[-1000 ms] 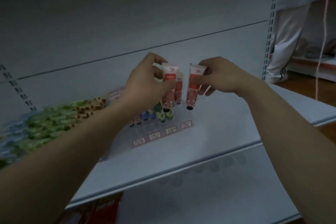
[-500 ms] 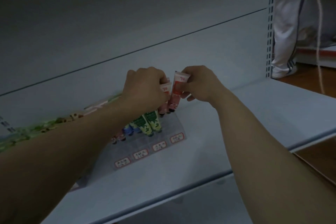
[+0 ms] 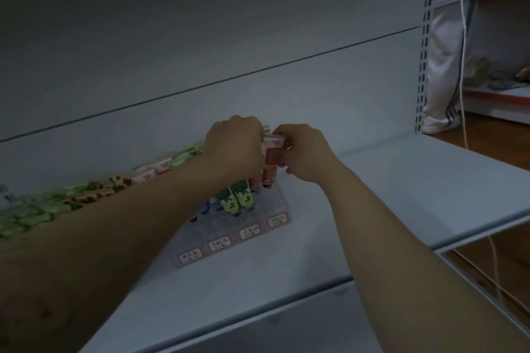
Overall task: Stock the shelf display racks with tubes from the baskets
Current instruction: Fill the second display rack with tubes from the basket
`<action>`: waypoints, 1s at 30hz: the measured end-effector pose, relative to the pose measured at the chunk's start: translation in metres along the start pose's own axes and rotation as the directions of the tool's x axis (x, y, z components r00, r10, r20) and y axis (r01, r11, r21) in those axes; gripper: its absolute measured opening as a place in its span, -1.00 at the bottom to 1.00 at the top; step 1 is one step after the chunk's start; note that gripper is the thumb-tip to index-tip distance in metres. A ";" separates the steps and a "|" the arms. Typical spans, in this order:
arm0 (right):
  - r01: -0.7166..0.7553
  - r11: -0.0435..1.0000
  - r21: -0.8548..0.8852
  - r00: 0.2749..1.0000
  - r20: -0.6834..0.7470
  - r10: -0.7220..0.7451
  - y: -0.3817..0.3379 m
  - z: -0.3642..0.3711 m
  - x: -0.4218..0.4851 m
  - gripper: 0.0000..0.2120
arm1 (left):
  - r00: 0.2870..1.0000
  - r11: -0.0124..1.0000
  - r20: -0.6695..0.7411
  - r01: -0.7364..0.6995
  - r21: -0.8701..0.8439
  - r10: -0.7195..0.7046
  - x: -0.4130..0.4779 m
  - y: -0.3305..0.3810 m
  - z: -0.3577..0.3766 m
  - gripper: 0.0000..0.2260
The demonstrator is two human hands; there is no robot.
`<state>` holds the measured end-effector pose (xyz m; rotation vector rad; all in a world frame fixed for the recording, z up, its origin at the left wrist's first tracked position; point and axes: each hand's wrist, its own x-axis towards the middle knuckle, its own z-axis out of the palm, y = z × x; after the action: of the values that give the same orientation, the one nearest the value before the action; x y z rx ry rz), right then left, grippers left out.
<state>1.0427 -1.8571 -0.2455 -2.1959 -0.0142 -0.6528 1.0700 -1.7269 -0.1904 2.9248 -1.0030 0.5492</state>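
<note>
Left hand: the left hand (image 3: 235, 146) is at the centre of the frame, its back to the camera and its fingers curled down over the tops of the tubes at the right end of the rack. The fingers are hidden, so I cannot tell whether they grip anything.
Right hand: the right hand (image 3: 304, 155) is just right of the left hand and almost touching it. It pinches the pink tube by its flat crimped end.
Pink tube: the pink tube (image 3: 272, 153) stands cap down between the two hands, over the right end of the rack, with other pink tubes (image 3: 258, 180) close beside it.
Display rack: the clear display rack (image 3: 282, 205) stands on the shelf below the hands, with a row of red-edged price labels (image 3: 249, 232) along its front.
Tubes in rack: green tubes (image 3: 238, 198) stand cap down left of the pink ones. Blue tubes (image 3: 205, 208) show partly behind the left forearm.
Shelf: the grey shelf (image 3: 401, 195) runs across the frame.
Left of frame: a row of loose tubes (image 3: 57, 203), green and patterned, lies along the back panel.
Upper right: a person in white trousers (image 3: 441, 66) stands past the slotted upright (image 3: 424, 37).
</note>
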 end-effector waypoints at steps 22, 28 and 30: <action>0.077 0.980 -0.183 0.995 -0.046 -0.087 0.002 0.013 0.000 -0.87 | 1.000 0.998 -0.009 -0.012 0.059 0.012 0.005 -0.012 -0.002 -0.79; 0.087 0.969 -0.230 0.993 -0.053 -0.102 -0.004 0.011 0.000 -0.79 | 0.990 0.990 0.111 0.074 0.120 -0.088 0.020 -0.008 -0.010 -0.75; 0.091 0.962 -0.256 0.993 -0.052 -0.108 -0.006 0.011 0.000 -0.70 | 0.987 0.989 0.133 0.078 0.124 -0.094 0.024 -0.010 -0.011 -0.72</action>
<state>1.0460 -1.8456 -0.2472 -2.4304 -0.0081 -0.8210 1.0904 -1.7316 -0.1712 3.1323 -0.8787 0.4224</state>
